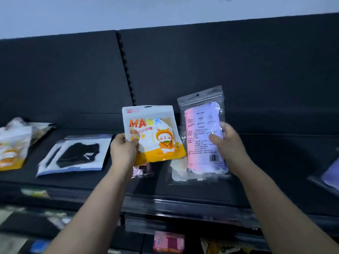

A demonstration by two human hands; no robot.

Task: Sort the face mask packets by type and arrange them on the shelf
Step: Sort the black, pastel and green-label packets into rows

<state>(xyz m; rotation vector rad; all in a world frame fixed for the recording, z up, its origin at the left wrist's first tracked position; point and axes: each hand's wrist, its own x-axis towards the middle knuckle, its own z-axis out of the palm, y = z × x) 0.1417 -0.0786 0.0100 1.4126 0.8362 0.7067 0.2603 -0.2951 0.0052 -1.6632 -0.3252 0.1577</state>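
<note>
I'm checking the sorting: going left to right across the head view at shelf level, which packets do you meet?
Orange-and-white packets → black mask packet → cartoon MASK packet → clear pink-and-purple packet → purple packet

The printed packet marked MASK is smooth, glossy plastic, while the zip pouch is clear, shiny, creased film over soft-looking fabric masks. On the matt dark shelf, a film packet of transparent plastic shows a black cloth mask; the front rail gleams glossy.
</note>
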